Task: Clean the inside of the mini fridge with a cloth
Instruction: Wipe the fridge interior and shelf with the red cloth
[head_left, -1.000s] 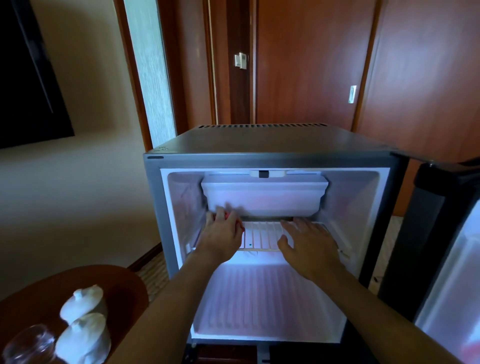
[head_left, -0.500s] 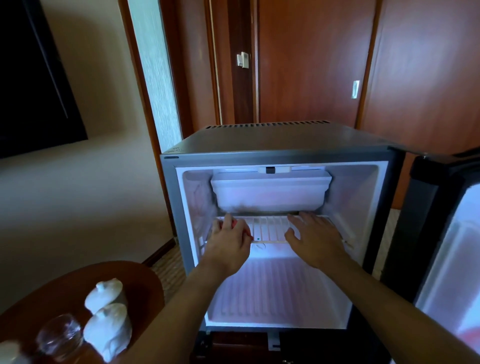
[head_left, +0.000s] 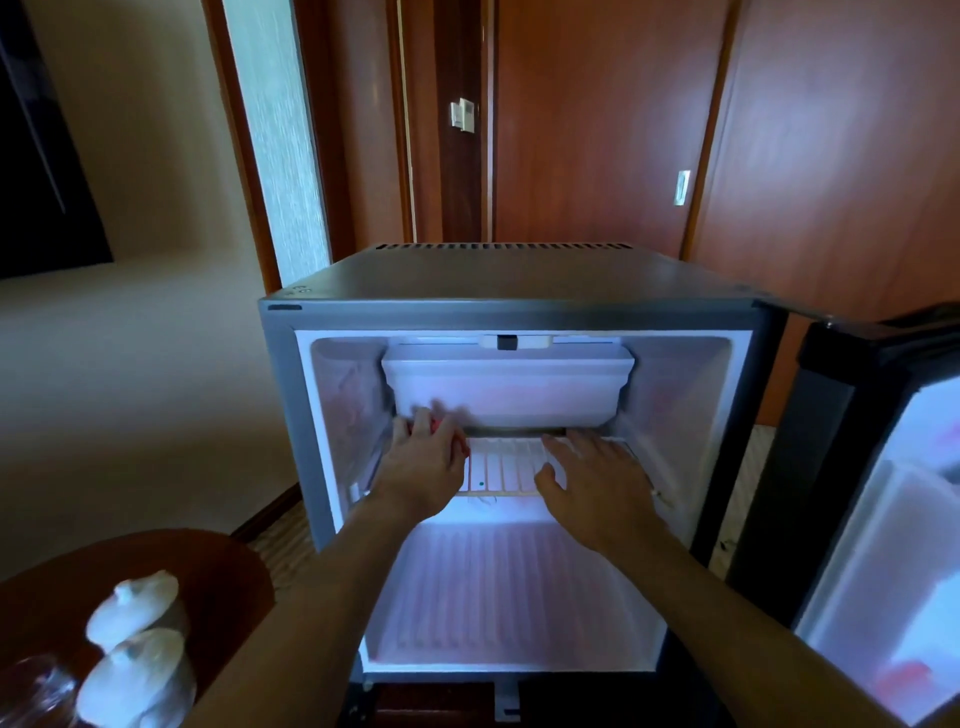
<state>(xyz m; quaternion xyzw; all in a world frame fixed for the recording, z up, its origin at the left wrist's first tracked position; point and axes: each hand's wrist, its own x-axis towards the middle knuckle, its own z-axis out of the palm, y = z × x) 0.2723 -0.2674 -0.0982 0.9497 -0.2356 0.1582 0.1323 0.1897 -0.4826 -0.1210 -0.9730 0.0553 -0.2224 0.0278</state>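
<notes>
- Two white lidded cups (head_left: 136, 647) on round brown surface (head_left: 218, 566), left of mini fridge (head_left: 519, 291).
- Fridge door (head_left: 883, 519) open, at right.
- Left hand (head_left: 423, 462) on wire shelf (head_left: 506, 467), fingers curled over red cloth (head_left: 434, 427), mostly hidden beneath.
- Right hand (head_left: 597, 478) flat on the shelf, fingers straight, right of the cloth.
- White freezer tray (head_left: 509, 384) above shelf.
- No legible writing.

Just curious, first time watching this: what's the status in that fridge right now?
Left hand presses red cloth on shelf, far left. Right hand flat on shelf. Fridge door open; nothing blocking.
</notes>
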